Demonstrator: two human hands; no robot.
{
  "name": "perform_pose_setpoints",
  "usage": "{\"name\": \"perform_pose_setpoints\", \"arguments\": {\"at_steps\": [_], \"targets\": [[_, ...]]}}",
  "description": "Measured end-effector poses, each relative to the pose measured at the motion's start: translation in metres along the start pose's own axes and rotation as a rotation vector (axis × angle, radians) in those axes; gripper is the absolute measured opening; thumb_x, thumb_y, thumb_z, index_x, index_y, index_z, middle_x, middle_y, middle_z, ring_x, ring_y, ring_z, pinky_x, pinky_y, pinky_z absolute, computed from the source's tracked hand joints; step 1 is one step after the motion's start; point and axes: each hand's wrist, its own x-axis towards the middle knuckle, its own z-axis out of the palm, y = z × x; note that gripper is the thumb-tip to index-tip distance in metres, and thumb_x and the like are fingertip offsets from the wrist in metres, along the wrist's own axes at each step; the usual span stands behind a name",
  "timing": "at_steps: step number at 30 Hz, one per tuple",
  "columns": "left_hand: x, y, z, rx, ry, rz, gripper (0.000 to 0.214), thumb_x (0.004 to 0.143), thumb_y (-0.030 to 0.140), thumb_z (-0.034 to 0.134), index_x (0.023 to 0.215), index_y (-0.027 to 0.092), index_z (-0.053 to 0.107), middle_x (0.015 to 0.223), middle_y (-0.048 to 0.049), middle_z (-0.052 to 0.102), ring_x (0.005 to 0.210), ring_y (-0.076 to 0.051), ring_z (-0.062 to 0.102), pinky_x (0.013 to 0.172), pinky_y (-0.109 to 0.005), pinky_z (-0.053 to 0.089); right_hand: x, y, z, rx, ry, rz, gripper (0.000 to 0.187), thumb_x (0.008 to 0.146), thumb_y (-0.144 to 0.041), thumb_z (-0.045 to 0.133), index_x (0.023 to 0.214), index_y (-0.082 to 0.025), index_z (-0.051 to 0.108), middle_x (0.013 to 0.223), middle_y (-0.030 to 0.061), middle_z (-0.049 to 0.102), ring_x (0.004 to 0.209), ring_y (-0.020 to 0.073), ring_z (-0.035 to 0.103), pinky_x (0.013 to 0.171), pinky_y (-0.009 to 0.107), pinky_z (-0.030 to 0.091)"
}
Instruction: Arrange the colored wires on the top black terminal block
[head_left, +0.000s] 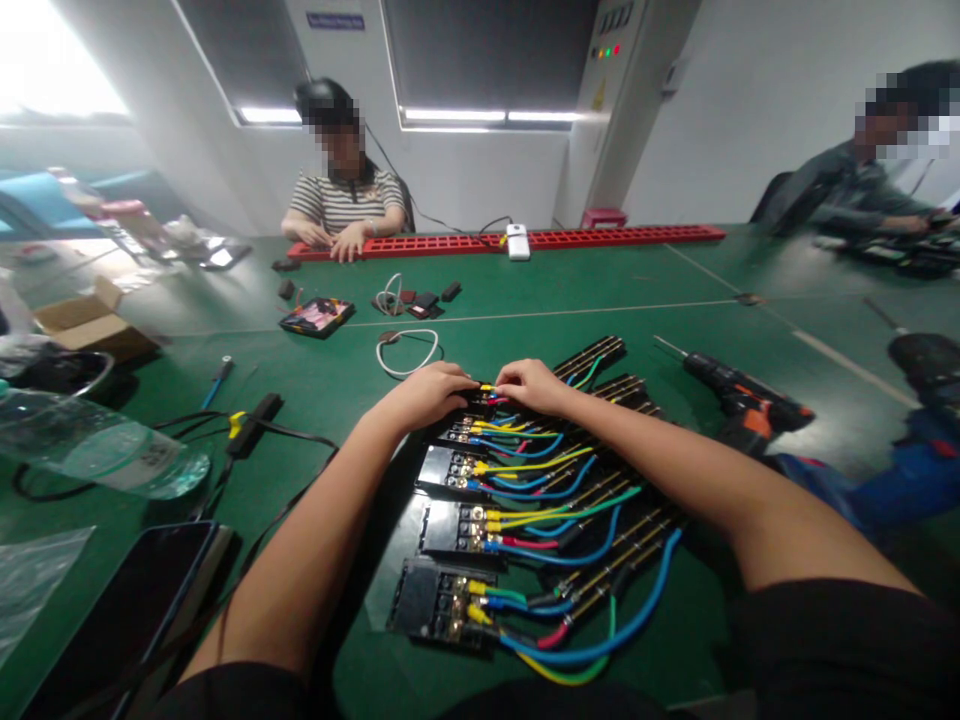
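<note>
Crowding close, these wires (536, 464) could snag the right hand (534, 386) and pull loose; it and the left hand (433, 394) meet at the far block (478, 399), grips unclear.

Wires (562, 658) run yellow, blue, green and red; the blocks (427, 600) are black. Green table (480, 345), red rail (630, 237), white box (517, 243). Drill (731, 390) – black with orange. Shirt (334, 210) – dark and white stripes.
</note>
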Motion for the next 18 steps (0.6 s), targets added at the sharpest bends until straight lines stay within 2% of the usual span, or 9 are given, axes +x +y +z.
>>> {"name": "perform_pose_setpoints", "arguments": {"at_steps": [11,18], "targets": [[0.0,0.003,-0.002,0.014,-0.006,0.01,0.036,0.087,0.02,0.061,0.122,0.02,0.069,0.115,-0.0098,0.068,0.106,-0.024,0.062,0.097,-0.039,0.049,0.0,0.001,-0.003,-0.002,-0.025,0.003,0.012,0.081,-0.024,0.066,0.082,-0.015,0.074,0.077,0.0036,0.073,0.07,0.0133,0.062,0.066,0.024,0.04],[0.0,0.005,-0.004,0.002,-0.016,0.007,0.035,0.089,0.021,0.059,0.123,0.018,0.068,0.116,-0.0103,0.067,0.108,-0.024,0.06,0.099,-0.039,0.046,-0.004,0.0,-0.01,-0.077,-0.049,-0.016,0.013,0.083,-0.024,0.064,0.085,-0.016,0.074,0.081,0.0036,0.074,0.073,0.0136,0.062,0.068,0.024,0.041]]}}
